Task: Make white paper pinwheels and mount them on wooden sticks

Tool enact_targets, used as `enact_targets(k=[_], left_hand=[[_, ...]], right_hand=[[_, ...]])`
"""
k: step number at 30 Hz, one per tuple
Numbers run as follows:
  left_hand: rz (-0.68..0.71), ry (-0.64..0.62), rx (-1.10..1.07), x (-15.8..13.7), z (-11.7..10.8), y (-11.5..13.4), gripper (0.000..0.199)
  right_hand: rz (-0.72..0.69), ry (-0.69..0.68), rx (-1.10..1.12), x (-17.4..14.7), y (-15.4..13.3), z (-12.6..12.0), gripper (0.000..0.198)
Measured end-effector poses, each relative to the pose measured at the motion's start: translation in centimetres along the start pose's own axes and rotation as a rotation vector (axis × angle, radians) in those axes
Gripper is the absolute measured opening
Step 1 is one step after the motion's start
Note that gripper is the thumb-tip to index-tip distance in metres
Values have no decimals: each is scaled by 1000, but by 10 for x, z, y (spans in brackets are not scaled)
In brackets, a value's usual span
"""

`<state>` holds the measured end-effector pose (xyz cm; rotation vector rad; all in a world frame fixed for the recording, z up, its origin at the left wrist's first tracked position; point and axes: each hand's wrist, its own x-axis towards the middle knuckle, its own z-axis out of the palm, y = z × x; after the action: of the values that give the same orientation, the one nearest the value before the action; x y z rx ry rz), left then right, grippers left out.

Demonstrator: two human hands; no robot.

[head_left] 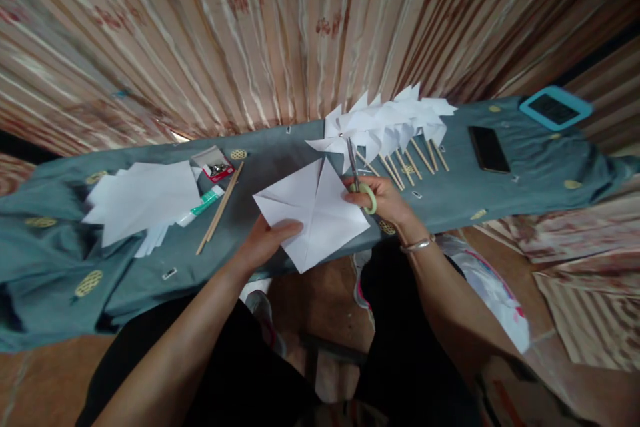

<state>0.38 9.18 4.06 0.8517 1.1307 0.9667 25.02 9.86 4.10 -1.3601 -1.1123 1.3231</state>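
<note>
A white paper square [311, 213], creased along its diagonals and slit inward from at least two corners, is held over the front of the cloth-covered table. My left hand [270, 239] grips its lower left edge, thumb on top and fingers hidden beneath. My right hand [379, 200] is closed round a pair of scissors [369, 199] with pale green handles, blades pointing up and away from me. That hand's thumb and fingers also touch the right edge of the paper. Behind the scissors lies a row of finished white paper pinwheels [385, 123] on wooden sticks.
On the left lie a stack of white paper [150, 197], a small red-and-white box [216, 167] of metal pins, a green-and-white tube [203, 205] and wooden sticks [220, 210]. Toward the right are a dark phone [489, 149] and a blue-framed device [555, 108]. A curtain [280, 33] hangs behind.
</note>
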Motion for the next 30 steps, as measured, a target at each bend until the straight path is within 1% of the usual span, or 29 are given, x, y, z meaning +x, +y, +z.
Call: enact_targets(k=[2, 4, 6, 9, 12, 14, 18, 21, 24, 27, 30], left_hand=[[-58, -10, 4, 2, 0, 4, 49], [-68, -28, -83, 3, 0, 9, 52], [-58, -88, -179, 4, 0, 15, 55], [-52, -173, -245, 3, -1, 23, 56], [-28, -175, -294, 4, 2, 23, 52], [-19, -150, -324, 6, 5, 20, 47], [-47, -70, -402, 9, 14, 12, 38], [-56, 47, -485, 12, 17, 11, 26], [-50, 148, -545, 15, 15, 14, 24], [-23, 199, -561, 17, 10, 20, 27], [46, 249, -564, 18, 2, 30, 28]], right_hand=[[33, -18, 46, 0, 0, 5, 38], [44, 8, 113, 3, 1, 10, 38], [30, 74, 198, 7, 4, 16, 39], [-23, 217, 326, 14, 8, 24, 40], [-57, 333, 418, 19, 11, 32, 42], [-53, 349, 449, 20, 11, 39, 44], [-53, 309, 434, 19, 9, 57, 45], [-66, 299, 400, 18, 8, 69, 45], [-72, 265, 357, 16, 8, 77, 47], [-59, 172, 271, 12, 8, 78, 48], [-17, -11, 179, 5, 8, 75, 54]])
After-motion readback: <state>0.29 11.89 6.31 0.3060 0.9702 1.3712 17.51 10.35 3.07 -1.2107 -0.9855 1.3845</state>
